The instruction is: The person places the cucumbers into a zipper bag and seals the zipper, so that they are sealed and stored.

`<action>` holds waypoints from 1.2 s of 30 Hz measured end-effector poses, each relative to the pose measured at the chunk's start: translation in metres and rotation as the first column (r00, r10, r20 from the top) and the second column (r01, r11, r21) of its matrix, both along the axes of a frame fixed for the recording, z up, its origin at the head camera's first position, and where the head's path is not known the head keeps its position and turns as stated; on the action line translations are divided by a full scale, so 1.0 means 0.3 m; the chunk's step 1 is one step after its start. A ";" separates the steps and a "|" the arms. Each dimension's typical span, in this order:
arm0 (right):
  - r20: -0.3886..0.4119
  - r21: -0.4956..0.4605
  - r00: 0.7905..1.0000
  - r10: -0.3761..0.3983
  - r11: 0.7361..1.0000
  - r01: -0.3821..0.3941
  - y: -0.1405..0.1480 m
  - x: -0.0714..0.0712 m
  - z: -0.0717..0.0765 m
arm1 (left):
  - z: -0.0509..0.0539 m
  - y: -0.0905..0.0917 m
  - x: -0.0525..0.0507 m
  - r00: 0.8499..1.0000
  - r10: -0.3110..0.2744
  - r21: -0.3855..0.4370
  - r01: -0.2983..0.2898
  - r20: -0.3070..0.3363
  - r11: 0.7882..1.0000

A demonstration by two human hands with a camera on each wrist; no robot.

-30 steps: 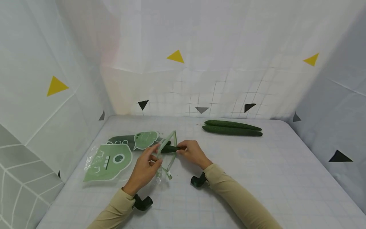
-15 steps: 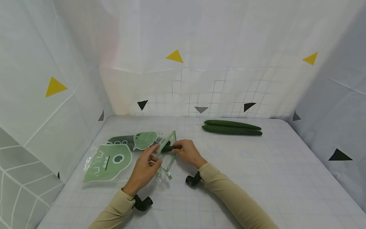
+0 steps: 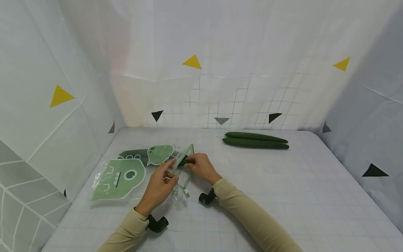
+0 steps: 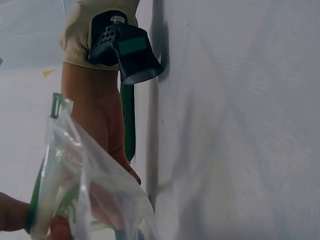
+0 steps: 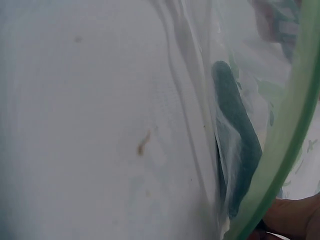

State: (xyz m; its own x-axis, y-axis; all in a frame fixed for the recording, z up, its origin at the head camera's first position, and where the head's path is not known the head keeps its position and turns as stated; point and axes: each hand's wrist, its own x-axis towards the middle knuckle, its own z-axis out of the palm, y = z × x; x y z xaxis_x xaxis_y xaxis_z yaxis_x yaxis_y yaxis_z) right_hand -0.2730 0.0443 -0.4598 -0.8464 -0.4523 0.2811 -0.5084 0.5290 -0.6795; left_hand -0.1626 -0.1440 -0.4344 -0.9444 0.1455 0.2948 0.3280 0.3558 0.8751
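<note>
on a white, faintly gridded tabletop [image 3: 283, 196], a person's left hand [image 3: 158, 187] pinches a clear, green-edged plastic bag [image 3: 161, 154] with green cartoon prints near its mouth, while the right hand [image 3: 203, 168] grips the end of a dark green cucumber [image 3: 181, 162] at that opening. farther right, two long, slender dark green cucumbers [image 3: 256, 144] lie side by side.

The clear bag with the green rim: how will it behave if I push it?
The clear bag will probably flop and crumple, as it looks thin and creased. Its green rim may be stiffer, since it curves smoothly. The cucumber inside likely adds weight, so it may drag.
</note>
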 end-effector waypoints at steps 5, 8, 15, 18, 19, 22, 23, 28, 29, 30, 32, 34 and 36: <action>-0.016 -0.014 1.000 0.004 1.000 -0.005 -0.018 0.000 0.000 | 0.003 0.000 0.003 1.000 -0.007 0.011 0.007 0.006 1.000; -0.028 -0.011 1.000 0.006 1.000 -0.006 -0.029 -0.005 -0.005 | 0.000 -0.001 0.002 1.000 -0.007 0.016 0.007 0.007 1.000; -0.011 0.015 0.999 -0.038 0.999 0.038 -0.025 -0.004 -0.015 | -0.002 0.002 -0.001 1.000 0.012 -0.003 -0.012 0.016 1.000; -0.023 0.012 0.999 -0.040 0.999 0.040 -0.011 -0.003 -0.015 | -0.001 0.001 -0.003 1.000 0.026 -0.013 -0.026 0.004 1.000; -0.031 0.009 0.999 -0.037 0.999 0.037 -0.005 -0.003 -0.014 | 0.000 0.000 -0.003 1.000 0.030 -0.013 -0.030 -0.003 0.999; -0.042 -0.001 0.999 -0.034 0.999 0.034 0.020 -0.005 -0.011 | 0.000 -0.002 -0.004 0.999 0.039 -0.012 -0.039 -0.013 0.999; -0.047 -0.006 0.998 -0.032 0.999 0.032 0.033 -0.006 -0.010 | 0.001 -0.002 -0.004 0.999 0.039 -0.010 -0.039 -0.015 0.999; -0.073 -0.010 0.997 -0.039 0.999 0.039 0.117 -0.013 0.002 | 0.002 -0.003 -0.005 0.999 0.041 -0.007 -0.042 -0.010 0.999; -0.076 -0.010 0.996 -0.041 0.999 0.041 0.139 -0.014 0.007 | 0.002 -0.003 -0.005 0.999 0.039 -0.005 -0.039 -0.012 0.999; -0.077 -0.006 0.996 -0.046 0.999 0.045 0.163 -0.015 0.013 | 0.003 -0.004 -0.005 0.999 0.038 -0.003 -0.038 -0.012 0.999; -0.076 0.003 0.995 -0.058 0.998 0.058 0.214 -0.019 0.026 | 0.003 -0.004 -0.005 0.999 0.038 -0.001 -0.038 -0.013 0.999; -0.087 0.013 0.993 -0.076 0.997 0.077 0.272 -0.025 0.039 | 0.003 -0.004 -0.005 0.999 0.036 0.002 -0.036 -0.011 0.999; -0.091 0.014 0.990 -0.103 0.994 0.105 0.335 -0.032 0.052 | 0.002 -0.003 -0.005 0.999 0.035 0.006 -0.035 -0.008 0.999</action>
